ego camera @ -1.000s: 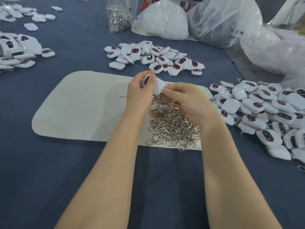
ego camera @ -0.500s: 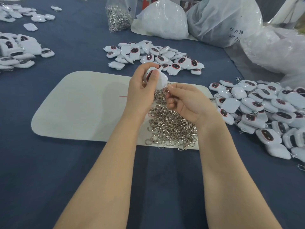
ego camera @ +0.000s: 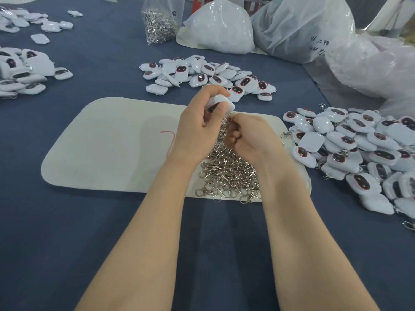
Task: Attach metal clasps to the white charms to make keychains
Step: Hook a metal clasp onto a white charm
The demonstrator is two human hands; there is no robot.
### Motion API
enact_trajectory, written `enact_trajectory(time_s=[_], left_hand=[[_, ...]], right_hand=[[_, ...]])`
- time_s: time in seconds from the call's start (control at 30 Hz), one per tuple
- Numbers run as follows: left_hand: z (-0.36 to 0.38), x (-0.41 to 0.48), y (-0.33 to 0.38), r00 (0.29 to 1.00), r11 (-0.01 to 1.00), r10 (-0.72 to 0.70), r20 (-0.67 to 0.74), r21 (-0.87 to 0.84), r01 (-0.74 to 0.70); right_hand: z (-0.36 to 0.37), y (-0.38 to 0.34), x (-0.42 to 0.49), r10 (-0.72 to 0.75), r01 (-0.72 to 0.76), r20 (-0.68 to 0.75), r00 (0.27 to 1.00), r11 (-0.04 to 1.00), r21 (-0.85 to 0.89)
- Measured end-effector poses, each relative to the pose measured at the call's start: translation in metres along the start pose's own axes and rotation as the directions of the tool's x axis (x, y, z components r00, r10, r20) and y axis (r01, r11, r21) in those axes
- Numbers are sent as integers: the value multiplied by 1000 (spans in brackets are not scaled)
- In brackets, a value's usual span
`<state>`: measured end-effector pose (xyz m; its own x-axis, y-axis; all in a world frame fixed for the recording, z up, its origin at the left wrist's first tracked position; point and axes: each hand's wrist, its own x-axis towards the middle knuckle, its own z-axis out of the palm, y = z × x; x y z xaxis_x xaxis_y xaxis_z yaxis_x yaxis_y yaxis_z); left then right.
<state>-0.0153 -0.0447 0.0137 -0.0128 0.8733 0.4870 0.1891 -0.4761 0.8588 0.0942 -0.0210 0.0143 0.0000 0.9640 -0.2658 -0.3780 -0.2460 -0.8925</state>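
My left hand (ego camera: 197,126) grips a white charm (ego camera: 221,103) with a dark red-rimmed face, held above the cream mat (ego camera: 107,149). My right hand (ego camera: 251,138) pinches a metal clasp (ego camera: 229,119) just under the charm's lower edge; the clasp is mostly hidden by my fingers. A heap of silver clasps (ego camera: 229,173) lies on the mat below both hands. A pile of loose charms (ego camera: 208,75) sits beyond the mat. At the right lies a pile of charms with clasps on them (ego camera: 359,149).
More charms lie at the far left (ego camera: 24,72) and top left (ego camera: 33,21). A clear bag of clasps (ego camera: 160,21) and several white plastic bags (ego camera: 298,30) stand at the back. The dark blue cloth (ego camera: 67,232) covers the table.
My left hand has raised and turned the charm slightly. My right hand has curled in closer beneath it, bringing the clasp up to the charm's edge.
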Motion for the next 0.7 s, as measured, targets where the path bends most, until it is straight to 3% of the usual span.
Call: enact_trajectory(time_s=[0.17,0.27,0.37,0.5,0.7], left_hand=[[1,0,0,1000,1000,12,-4,21,-12],[-4,3,-3,990,996,-54,-128,-75,45],[-6,6,-7,970,983,-164,-179,-112,146],[-5,9,-11,931,944,-307,-197,-189,271],[-7,10,-14,902,905,-395,-173,-244,349]], right_hand=[[6,1,0,-9,12,-52,999,998,66],[-2,3,-3,-163,182,103,981,958,-222],[-10,1,-5,-271,349,225,936,794,-498],[-14,-3,-8,-275,403,304,912,736,-544],[-12,-3,-10,-221,379,355,908,795,-474]])
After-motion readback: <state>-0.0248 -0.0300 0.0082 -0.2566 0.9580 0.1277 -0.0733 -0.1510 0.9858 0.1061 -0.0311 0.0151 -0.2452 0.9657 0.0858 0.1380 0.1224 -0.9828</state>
